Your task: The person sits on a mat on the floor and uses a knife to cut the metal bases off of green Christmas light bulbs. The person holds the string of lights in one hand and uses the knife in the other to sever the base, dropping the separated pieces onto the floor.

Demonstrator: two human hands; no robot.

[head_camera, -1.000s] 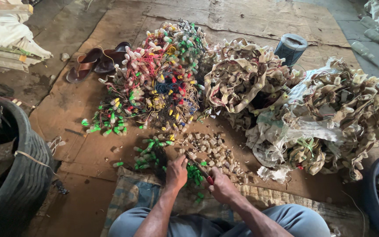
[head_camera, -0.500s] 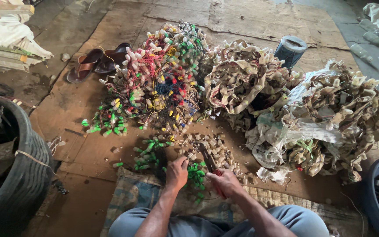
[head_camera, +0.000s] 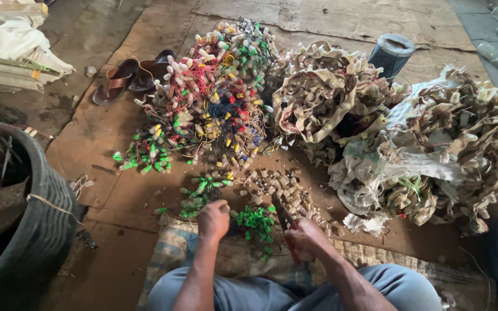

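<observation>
Both fists closed: right hand point(head_camera: 306, 239) now nearer, apparently gripping cutters; left hand point(head_camera: 213, 220) clutches green caps point(head_camera: 255, 222).

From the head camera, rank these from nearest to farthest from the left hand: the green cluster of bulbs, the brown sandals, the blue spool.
Measured from the left hand:
1. Green cluster of bulbs, just to its right on the floor.
2. Brown sandals, far up on the left.
3. Blue spool, top right, behind the beige piles.

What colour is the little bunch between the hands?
Bright green bunch, clearest in the head view.
</observation>
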